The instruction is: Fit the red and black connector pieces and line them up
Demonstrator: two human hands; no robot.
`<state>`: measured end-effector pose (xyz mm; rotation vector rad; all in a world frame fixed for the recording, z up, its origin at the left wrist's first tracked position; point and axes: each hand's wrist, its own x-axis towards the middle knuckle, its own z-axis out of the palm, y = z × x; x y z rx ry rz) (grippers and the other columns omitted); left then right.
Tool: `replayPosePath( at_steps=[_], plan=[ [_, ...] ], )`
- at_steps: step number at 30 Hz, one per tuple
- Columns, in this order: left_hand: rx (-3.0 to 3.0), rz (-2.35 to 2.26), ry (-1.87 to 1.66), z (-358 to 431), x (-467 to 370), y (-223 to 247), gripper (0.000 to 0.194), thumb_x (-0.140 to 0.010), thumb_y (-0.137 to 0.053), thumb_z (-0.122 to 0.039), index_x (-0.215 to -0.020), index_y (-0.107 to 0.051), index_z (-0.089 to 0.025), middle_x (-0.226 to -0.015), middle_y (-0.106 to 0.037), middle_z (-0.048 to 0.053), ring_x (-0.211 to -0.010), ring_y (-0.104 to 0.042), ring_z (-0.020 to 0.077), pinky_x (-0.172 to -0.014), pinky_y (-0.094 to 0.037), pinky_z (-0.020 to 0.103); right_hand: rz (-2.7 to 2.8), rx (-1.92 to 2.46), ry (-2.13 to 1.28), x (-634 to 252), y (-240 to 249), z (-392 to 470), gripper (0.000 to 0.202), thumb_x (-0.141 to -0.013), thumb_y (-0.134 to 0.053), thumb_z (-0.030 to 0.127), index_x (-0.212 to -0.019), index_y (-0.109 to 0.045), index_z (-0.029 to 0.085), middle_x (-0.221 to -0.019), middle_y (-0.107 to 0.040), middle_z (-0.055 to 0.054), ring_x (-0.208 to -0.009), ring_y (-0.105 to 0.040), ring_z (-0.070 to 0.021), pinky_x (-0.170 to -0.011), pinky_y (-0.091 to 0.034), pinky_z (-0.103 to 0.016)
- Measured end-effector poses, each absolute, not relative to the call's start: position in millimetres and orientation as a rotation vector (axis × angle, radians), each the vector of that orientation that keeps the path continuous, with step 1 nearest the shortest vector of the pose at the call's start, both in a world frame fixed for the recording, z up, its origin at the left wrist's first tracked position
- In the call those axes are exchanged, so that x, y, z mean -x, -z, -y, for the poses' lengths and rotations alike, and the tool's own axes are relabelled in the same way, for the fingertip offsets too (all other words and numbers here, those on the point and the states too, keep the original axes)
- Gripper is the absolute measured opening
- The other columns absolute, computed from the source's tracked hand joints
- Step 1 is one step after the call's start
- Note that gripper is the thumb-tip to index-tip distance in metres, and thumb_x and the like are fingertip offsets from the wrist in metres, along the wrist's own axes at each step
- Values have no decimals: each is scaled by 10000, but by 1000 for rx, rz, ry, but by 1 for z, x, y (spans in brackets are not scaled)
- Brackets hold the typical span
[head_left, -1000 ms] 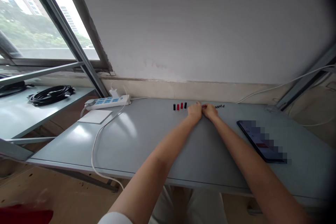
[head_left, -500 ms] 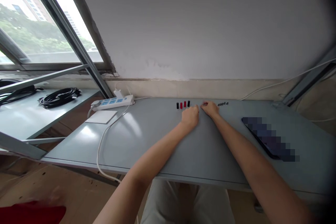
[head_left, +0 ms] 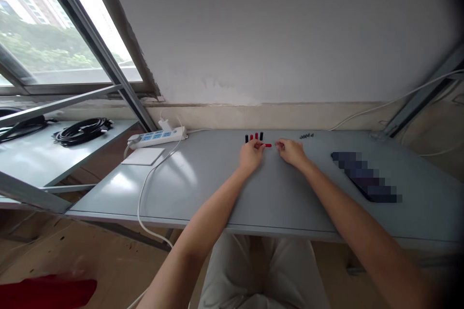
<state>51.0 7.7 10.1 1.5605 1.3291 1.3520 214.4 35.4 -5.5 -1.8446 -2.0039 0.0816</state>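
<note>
My left hand (head_left: 251, 155) is closed, its thumb and fingers pinching a small red cylinder (head_left: 268, 145) that lies level and points toward the right hand. Across a short gap, my right hand (head_left: 291, 151) has its fingertips pressed together; what they hold, if anything, is too small to make out. Just behind the left hand stands a row of small upright cylinders: a black one (head_left: 247, 138) at the left end, two red ones (head_left: 256, 135) in the middle and another black one (head_left: 261, 135) at the right. Several tiny dark pieces (head_left: 306, 136) lie beyond the right hand.
The grey table (head_left: 203, 188) runs along the wall. A white power strip (head_left: 157, 137), a flat white square (head_left: 143, 156) and a trailing white cable (head_left: 144, 188) are on the left. A pixelated dark flat object (head_left: 364, 177) lies right. Coiled black cable (head_left: 84, 131) rests on the side table.
My left hand has shifted slightly left, and the red cylinder in its fingers now shows. The hands are farther apart. The camera view has tilted slightly.
</note>
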Motion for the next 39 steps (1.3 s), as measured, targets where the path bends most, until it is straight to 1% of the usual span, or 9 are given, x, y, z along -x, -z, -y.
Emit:
replayPosePath(
  at_steps=[4, 8, 11, 15, 20, 25, 30, 39],
  plan=[
    [-1675, -1305, -1398, -6, -53, -12, 44, -695, -596, -227, -680, -622, -196, -686, -609, 52, -673, -522, 148, -646, -371, 237, 2043, 1788, -46, -213, 9, -23, 248, -795, -436, 218, -974, -606, 246, -920, -646, -32, -904, -559, -191, -839, -302, -358],
    [-1579, -1273, -1427, -4, -52, -11, 22, -658, -631, -215, -665, -626, -195, -674, -607, 49, -697, -522, 157, -661, -374, 240, 2049, 1763, -24, -213, 10, -22, 255, -798, -439, 219, -987, -608, 245, -932, -644, -37, -913, -557, -191, -830, -313, -343],
    [-1608, -1308, -1437, -6, -50, -10, 17, -667, -622, -203, -658, -627, -190, -669, -603, 48, -690, -526, 151, -659, -375, 237, 2031, 1769, -10, -214, 10, -22, 252, -800, -442, 228, -988, -611, 238, -930, -644, -44, -910, -556, -195, -824, -317, -337],
    [-1715, -1346, -1402, -10, -49, -8, 34, -684, -601, -196, -681, -628, -175, -668, -606, 52, -650, -528, 136, -635, -378, 233, 2027, 1776, -10, -215, 9, -21, 250, -803, -446, 235, -991, -610, 223, -939, -642, -53, -911, -552, -194, -820, -315, -328],
    [-1663, -1294, -1317, -11, -51, -6, 87, -696, -580, -216, -736, -618, -148, -716, -627, 63, -613, -536, 113, -583, -403, 220, 2042, 1691, 58, -214, 9, -21, 270, -807, -418, 199, -1009, -598, 201, -973, -630, -60, -917, -539, -194, -787, -322, -323],
    [-1581, -1223, -1263, -11, -51, -7, 164, -735, -530, -244, -814, -587, -112, -774, -644, 90, -559, -530, 91, -500, -422, 206, 2079, 1614, 198, -215, 9, -22, 280, -809, -385, 170, -977, -609, 170, -919, -624, -85, -870, -532, -207, -754, -313, -329],
    [-1533, -1174, -1294, -10, -51, -8, 160, -724, -538, -228, -821, -572, -105, -793, -648, 101, -572, -543, 99, -468, -436, 205, 2096, 1619, 359, -213, 5, -19, 293, -827, -351, 168, -954, -615, 155, -879, -600, -109, -835, -510, -209, -732, -278, -331],
    [-1616, -1220, -1205, -11, -53, 1, 147, -718, -552, -211, -819, -579, -107, -760, -646, 73, -455, -492, 52, -480, -420, 196, 2158, 1540, 322, -196, 2, -9, 227, -815, -374, 158, -951, -555, 147, -824, -608, -90, -782, -528, -190, -699, -261, -305]
  ],
)
